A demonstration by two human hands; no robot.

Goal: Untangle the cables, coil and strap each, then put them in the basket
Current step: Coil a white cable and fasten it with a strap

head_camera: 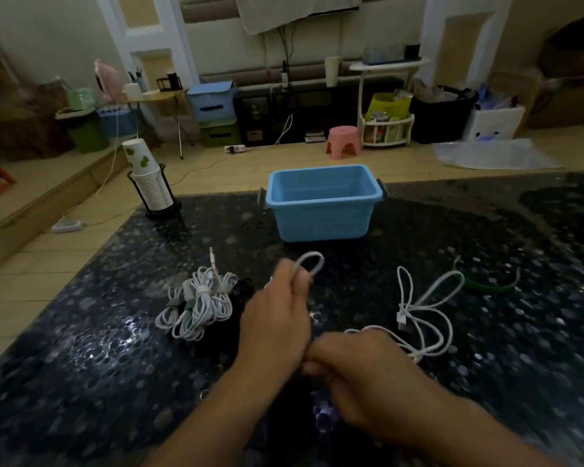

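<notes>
- A white cable (418, 318) is worked above a dark speckled table (98, 348); a small loop of it stands up out of the left hand (277, 318), whose fingers are curled around the strand and pinch it.
- The right hand (361, 369) is held just beside the left wrist, its fingers curled; motion blur hides whether the cable is actually gripped, so its hold cannot be told.
- The loose remainder of the white cable is spread in open curves on the table to the right of the hands, with a plug end lying among the curves.
- A green strap (489, 286) is laid in an arc beyond those curves, apart from them and nearer the right side of the table.
- A bundle of coiled white cables (199, 303) is seen to the left of the left hand, resting partly on something dark that cannot be made out.
- The blue basket (321, 227) is set near the far table edge, straight ahead of the hands, and nothing can be seen inside it; bare tabletop is left between it and the raised loop.
- A stack of paper cups (149, 183) in a black holder is placed at the far left corner, close to the edge.
- Wide bare tabletop is seen at the near left and far right.
</notes>
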